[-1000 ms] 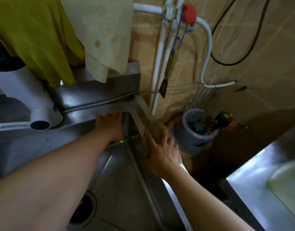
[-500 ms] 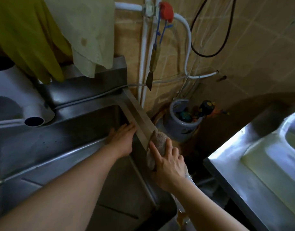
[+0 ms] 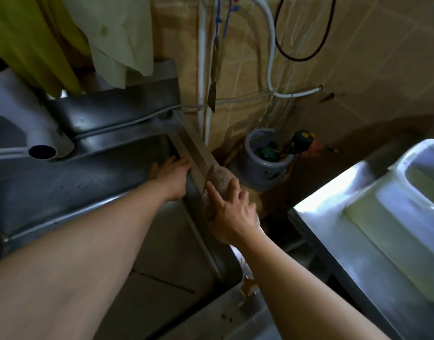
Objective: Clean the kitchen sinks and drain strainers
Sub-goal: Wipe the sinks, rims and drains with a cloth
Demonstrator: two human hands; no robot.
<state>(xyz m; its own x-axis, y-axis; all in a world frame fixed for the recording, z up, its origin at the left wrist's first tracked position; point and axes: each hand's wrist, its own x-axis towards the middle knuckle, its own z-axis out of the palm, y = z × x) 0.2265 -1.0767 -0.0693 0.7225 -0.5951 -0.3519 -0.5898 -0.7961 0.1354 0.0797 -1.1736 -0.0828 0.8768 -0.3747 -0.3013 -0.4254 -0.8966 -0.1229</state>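
Observation:
A stainless steel sink (image 3: 162,244) fills the lower left, its right rim (image 3: 194,143) running diagonally toward the wall. My right hand (image 3: 232,214) presses a brownish scouring pad (image 3: 219,180) onto that rim, fingers spread over the pad. My left hand (image 3: 173,176) rests flat against the inner side of the sink's right wall, near the far corner. The drain strainer is out of sight.
A white faucet spout (image 3: 37,143) juts in at left. Yellow and pale cloths (image 3: 113,38) hang above the sink. A knife (image 3: 213,92) hangs on the tiled wall by white pipes. A grey gas cylinder (image 3: 262,163) stands on the floor. A steel counter with a white tub (image 3: 392,212) is at right.
My left hand slid from the sink's back corner down along the right inner wall. My right hand drew the scouring pad nearer along the rim. The view shifted right, and the drain left the frame.

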